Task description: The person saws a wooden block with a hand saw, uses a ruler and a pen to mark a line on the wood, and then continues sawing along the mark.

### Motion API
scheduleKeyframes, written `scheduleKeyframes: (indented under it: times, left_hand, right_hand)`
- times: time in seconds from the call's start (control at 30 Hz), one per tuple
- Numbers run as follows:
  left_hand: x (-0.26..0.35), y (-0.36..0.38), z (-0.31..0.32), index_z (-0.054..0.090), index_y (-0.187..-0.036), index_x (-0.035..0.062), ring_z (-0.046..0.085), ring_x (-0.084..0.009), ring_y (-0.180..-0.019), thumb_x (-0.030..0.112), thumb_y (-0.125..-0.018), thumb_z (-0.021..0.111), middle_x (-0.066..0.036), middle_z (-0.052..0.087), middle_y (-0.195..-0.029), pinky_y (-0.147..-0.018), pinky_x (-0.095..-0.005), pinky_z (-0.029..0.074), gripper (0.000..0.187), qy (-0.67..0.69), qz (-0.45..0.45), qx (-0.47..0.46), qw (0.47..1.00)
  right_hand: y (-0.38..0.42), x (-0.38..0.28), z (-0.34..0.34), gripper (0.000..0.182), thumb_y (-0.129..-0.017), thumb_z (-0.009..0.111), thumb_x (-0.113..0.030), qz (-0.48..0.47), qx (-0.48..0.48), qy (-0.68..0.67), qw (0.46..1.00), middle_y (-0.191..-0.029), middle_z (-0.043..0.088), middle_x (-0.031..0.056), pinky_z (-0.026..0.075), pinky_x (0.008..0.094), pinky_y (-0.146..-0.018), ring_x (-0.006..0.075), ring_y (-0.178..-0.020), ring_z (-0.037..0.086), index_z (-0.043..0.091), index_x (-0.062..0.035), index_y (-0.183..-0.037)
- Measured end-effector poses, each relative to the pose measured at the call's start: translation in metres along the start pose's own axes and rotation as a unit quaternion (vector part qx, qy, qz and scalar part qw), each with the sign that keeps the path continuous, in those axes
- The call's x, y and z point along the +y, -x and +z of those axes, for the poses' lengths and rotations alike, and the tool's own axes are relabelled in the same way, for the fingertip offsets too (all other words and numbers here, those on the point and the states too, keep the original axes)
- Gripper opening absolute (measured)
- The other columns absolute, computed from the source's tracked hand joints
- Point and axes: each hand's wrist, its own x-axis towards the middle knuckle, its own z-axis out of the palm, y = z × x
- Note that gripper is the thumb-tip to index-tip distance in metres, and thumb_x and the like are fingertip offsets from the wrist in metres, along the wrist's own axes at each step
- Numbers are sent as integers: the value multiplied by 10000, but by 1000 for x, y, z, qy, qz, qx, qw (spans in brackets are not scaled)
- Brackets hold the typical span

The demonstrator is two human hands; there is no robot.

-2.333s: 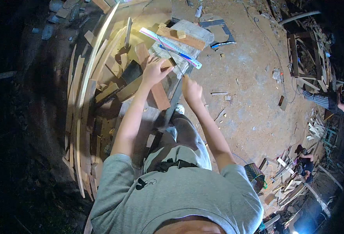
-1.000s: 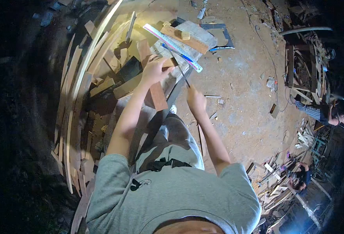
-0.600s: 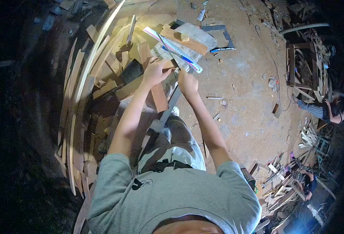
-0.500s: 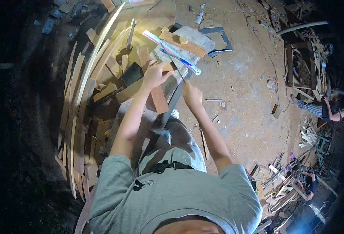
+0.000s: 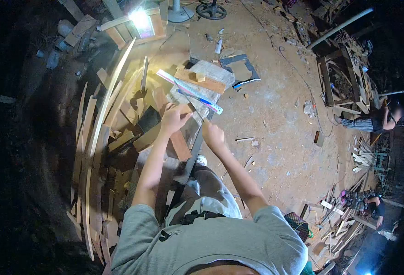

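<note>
In the head view, the left hand presses down on a reddish board lying across the bench. The right hand is closed around a thin saw, angled over the board's far end beside a ruler.

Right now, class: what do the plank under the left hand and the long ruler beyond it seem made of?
Plank: reddish-brown bare wood, matt, unpainted. Ruler: pale strip with printed marks, probably plastic or metal; too small to tell. Left hand presses the plank.
</note>
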Motion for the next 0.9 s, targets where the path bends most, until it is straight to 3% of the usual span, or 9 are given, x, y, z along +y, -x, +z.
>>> scheduleKeyframes:
  times: [0.17, 0.33, 0.4, 0.47, 0.6, 0.67, 0.77, 0.9]
  left_hand:
    - [-8, 0, 6, 575, -893, 37, 546, -324, -810, 336, -729, 634, -156, 598, -773, -841, -398, 360, 347, 18, 4, 16, 1000]
    - [-7, -2, 6, 586, -881, 39, 549, -317, -808, 340, -731, 633, -157, 596, -767, -829, -400, 367, 340, 20, 14, 4, 1000]
    - [-9, -5, 9, 589, -840, 39, 559, -311, -773, 346, -735, 628, -152, 599, -757, -819, -391, 378, 326, 37, 4, 55, 998]
    - [-9, -5, 7, 589, -827, 40, 563, -308, -755, 345, -736, 628, -149, 600, -750, -815, -388, 383, 321, 23, 10, 50, 998]
    - [4, -5, -3, 586, -824, 38, 569, -304, -719, 352, -735, 631, -145, 600, -726, -813, -385, 387, 329, 21, 2, 43, 999]
    - [-6, -2, 5, 588, -841, 39, 571, -300, -729, 349, -735, 631, -143, 603, -733, -814, -385, 384, 330, 22, -4, 36, 999]
    - [-3, -2, 2, 592, -880, 41, 574, -293, -753, 345, -735, 632, -145, 609, -755, -820, -385, 378, 339, 18, -4, 18, 1000]
    - [-4, -1, 4, 597, -932, 47, 572, -289, -792, 337, -732, 633, -153, 614, -786, -833, -384, 369, 354, -1, 21, 15, 1000]
  right_hand:
    - [54, 21, -16, 186, -825, 424, -185, 49, -46, -1, 998, -665, 605, 194, 492, 467, -542, 356, -622, 614, 499, -117, -979]
    - [0, 3, 4, 192, -825, 418, -163, 21, -42, -16, 999, -673, 607, 198, 488, 471, -531, 356, -620, 613, 482, -90, -990]
    - [-16, -3, 5, 195, -822, 419, -155, 16, -38, -16, 999, -677, 608, 198, 487, 471, -531, 356, -625, 613, 477, -84, -994]
    - [-18, 1, 2, 182, -816, 425, -148, 11, -36, -30, 999, -682, 609, 197, 486, 472, -530, 362, -630, 611, 485, -81, -975]
    - [29, 30, -1, 181, -823, 421, -151, -24, -31, -14, 999, -678, 608, 194, 483, 473, -515, 364, -607, 607, 488, -81, -976]
    - [53, 36, -15, 169, -828, 420, -159, 18, -35, -12, 999, -668, 606, 192, 478, 478, -500, 366, -582, 602, 492, -86, -961]
    - [57, 40, -14, 156, -837, 414, -177, 4, -12, -28, 1000, -657, 603, 188, 474, 477, -485, 366, -566, 598, 494, -90, -938]
    - [3, 4, 0, 162, -840, 407, -190, 1, -20, -41, 999, -687, 606, 201, 486, 466, -531, 364, -618, 608, 504, -76, -902]
